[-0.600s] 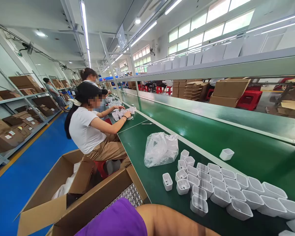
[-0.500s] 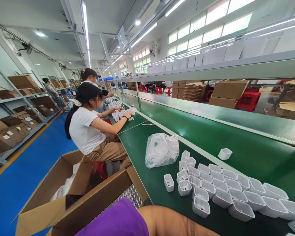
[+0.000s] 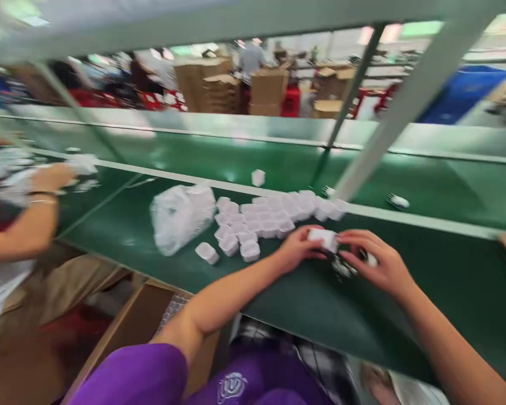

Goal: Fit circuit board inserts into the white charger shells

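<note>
My left hand [image 3: 296,248] is closed around a small white plastic housing [image 3: 325,239] above the green bench. With its fingers bent, my right hand [image 3: 385,263] meets the housing's right end. A small white part [image 3: 370,259] shows between its thumb and fingers, blurred. Just below the hands are shiny metallic pieces [image 3: 343,268]; whether they are held or lying on the bench I cannot tell. Left of my hands, many open white housings [image 3: 270,216] stand in close rows. One loose housing [image 3: 207,253] lies nearer the bench edge.
A clear plastic bag [image 3: 179,216] rests left of the housings. On the raised green strip behind stand a single housing [image 3: 258,178] and a small white part [image 3: 398,201]. A slanted post [image 3: 409,112] rises behind my right hand. A co-worker's arm [image 3: 37,216] is at far left.
My view has swung right and down from the co-worker and aisle to the bench before me. Both my hands, out of sight earlier, now show with the white housing.
</note>
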The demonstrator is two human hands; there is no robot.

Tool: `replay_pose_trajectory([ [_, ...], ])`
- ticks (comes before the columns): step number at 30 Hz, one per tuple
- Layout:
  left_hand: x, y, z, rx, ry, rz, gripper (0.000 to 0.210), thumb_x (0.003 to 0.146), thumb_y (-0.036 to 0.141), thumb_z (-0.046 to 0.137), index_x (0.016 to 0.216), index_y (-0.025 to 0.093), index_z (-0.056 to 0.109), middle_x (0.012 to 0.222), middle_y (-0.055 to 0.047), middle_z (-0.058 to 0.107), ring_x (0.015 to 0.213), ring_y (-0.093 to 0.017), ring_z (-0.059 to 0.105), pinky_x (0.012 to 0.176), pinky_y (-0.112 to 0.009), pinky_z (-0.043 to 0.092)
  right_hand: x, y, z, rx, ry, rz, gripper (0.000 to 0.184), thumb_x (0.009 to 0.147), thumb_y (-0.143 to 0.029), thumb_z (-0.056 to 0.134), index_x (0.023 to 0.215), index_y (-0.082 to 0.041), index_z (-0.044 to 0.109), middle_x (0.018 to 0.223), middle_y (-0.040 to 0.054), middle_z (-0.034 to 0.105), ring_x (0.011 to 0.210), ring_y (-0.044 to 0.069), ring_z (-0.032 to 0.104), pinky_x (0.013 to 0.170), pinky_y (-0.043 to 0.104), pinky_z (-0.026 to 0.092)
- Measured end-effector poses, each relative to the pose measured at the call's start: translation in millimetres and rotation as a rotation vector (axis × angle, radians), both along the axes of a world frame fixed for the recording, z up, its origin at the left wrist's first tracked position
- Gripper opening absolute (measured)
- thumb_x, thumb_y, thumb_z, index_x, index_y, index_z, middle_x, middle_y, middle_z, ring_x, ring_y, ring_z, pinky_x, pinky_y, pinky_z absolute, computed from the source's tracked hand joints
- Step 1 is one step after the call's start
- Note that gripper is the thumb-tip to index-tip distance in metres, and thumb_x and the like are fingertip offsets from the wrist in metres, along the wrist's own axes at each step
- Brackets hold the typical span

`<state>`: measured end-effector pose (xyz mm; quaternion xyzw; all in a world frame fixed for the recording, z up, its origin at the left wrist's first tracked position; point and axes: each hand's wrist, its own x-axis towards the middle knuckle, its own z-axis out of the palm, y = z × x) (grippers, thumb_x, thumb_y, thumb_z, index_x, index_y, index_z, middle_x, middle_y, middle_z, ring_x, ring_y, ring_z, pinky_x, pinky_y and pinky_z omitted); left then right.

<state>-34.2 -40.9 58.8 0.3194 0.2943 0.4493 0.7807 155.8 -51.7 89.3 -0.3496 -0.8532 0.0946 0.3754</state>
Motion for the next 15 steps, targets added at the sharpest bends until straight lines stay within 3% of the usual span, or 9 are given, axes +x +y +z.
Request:
replay_pose_trajectory([
  [2,-0.6,10.0,-7.7,-0.049,-0.042,-0.014,0.053,0.052,0.023,0.084,0.100,0.023,0.060,0.096,-0.001,0.064,0.077,-0.012,0.063,0.064,-0.021,0.054,25.6,-12.4,-3.2,-0.065,0.033,-0.123,0.018,0.099,-0.034,0.055,0.100,-0.020,0.066,0.099,0.0074,0.065,0.064,0.016,0.058,0.065,0.031,0.053],
  [4,1.4,15.9,-14.5,-0.047,-0.021,0.030,0.057,0.050,0.018,0.084,0.101,0.021,0.059,0.096,-0.001,0.066,0.080,-0.013,0.064,0.069,-0.024,0.056,40.9,-10.0,-9.4,-0.130,0.020,-0.201,0.013,0.095,-0.027,0.056,0.093,-0.020,0.066,0.087,0.0047,0.065,0.063,0.017,0.058,0.063,0.030,0.051],
  [10,-0.5,9.3,-12.5,0.030,0.161,0.024,0.052,0.054,0.023,0.084,0.101,0.017,0.063,0.091,-0.003,0.068,0.083,-0.016,0.064,0.080,-0.034,0.057,55.8,-5.6,-25.9,-0.285,-0.407,-0.224,0.013,0.088,-0.010,0.061,0.089,-0.020,0.070,0.093,0.0030,0.069,0.088,0.022,0.064,0.068,0.029,0.048],
  [15,1.9,5.5,-12.4,0.090,0.307,-0.013,0.049,0.056,0.028,0.084,0.097,0.017,0.061,0.089,-0.001,0.068,0.082,-0.015,0.062,0.076,-0.030,0.055,53.7,-11.4,-28.0,-0.283,-0.503,-0.184,0.013,0.089,-0.008,0.068,0.093,-0.020,0.072,0.097,-0.0007,0.070,0.091,0.019,0.063,0.068,0.028,0.047],
])
